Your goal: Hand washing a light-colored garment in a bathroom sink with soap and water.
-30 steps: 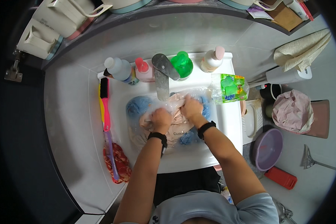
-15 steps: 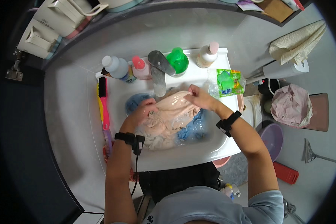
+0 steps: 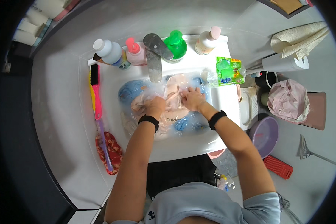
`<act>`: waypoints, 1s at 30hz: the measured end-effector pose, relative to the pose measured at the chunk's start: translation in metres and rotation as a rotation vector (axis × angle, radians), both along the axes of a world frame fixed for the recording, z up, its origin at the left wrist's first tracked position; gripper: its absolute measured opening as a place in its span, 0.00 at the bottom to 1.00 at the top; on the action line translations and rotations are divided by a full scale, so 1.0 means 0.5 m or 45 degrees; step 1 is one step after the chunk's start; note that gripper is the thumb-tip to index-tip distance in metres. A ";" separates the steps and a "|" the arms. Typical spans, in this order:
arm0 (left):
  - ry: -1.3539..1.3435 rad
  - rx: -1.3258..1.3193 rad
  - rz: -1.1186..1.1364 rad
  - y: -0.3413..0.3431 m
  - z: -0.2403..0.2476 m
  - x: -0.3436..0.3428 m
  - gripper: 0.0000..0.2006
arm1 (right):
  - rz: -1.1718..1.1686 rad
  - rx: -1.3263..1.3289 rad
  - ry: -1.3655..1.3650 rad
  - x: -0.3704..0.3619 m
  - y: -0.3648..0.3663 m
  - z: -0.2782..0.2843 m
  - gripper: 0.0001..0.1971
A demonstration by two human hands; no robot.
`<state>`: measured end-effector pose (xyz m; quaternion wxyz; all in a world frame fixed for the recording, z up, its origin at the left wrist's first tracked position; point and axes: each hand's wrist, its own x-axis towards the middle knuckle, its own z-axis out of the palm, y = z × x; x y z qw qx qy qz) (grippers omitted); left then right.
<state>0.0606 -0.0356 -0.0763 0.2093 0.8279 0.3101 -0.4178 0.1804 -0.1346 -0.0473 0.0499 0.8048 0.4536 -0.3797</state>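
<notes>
A peach-coloured garment [image 3: 172,98] lies bunched and wet in the white sink [image 3: 201,143], partly under cloudy water. My left hand [image 3: 155,106] is closed on its folds, the fingertips hidden in cloth. To the right, my right hand [image 3: 195,99] rests against the garment's edge, fingers apart and pointing away from me. Blue cloth [image 3: 132,92] floats at the left, with more blue cloth [image 3: 182,124] below the peach folds. A pale piece of cloth [image 3: 129,121] shows dimly under the water. Over the far part of the basin reaches the grey tap [image 3: 154,67].
Behind the basin stand a white bottle [image 3: 110,52], a pink pump bottle [image 3: 136,54], a green pump bottle [image 3: 176,46] and a cream pump bottle [image 3: 206,43]. A green packet [image 3: 227,71] lies on the right rim. Along the left edge lies a pink brush [image 3: 96,93].
Both hands have pushed the garment down into the water. My left hand moved right; my right hand's fingers have spread. The view has shifted, showing more of the left rim.
</notes>
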 end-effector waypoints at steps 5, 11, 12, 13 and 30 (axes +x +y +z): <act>-0.680 0.289 0.312 -0.028 -0.036 -0.033 0.10 | 0.030 0.172 -0.116 -0.024 -0.005 -0.015 0.23; -1.026 0.703 0.400 0.015 -0.005 -0.050 0.07 | -1.068 0.697 1.071 0.025 -0.029 0.013 0.18; -1.345 0.821 0.479 0.001 0.017 -0.038 0.06 | -1.067 0.699 1.069 0.018 -0.027 0.035 0.18; -1.343 0.822 0.479 -0.015 0.045 -0.027 0.06 | -1.351 0.680 1.446 0.004 -0.022 0.047 0.18; -1.082 0.285 1.027 -0.082 0.082 0.014 0.23 | -1.111 0.507 1.668 -0.056 -0.005 0.000 0.20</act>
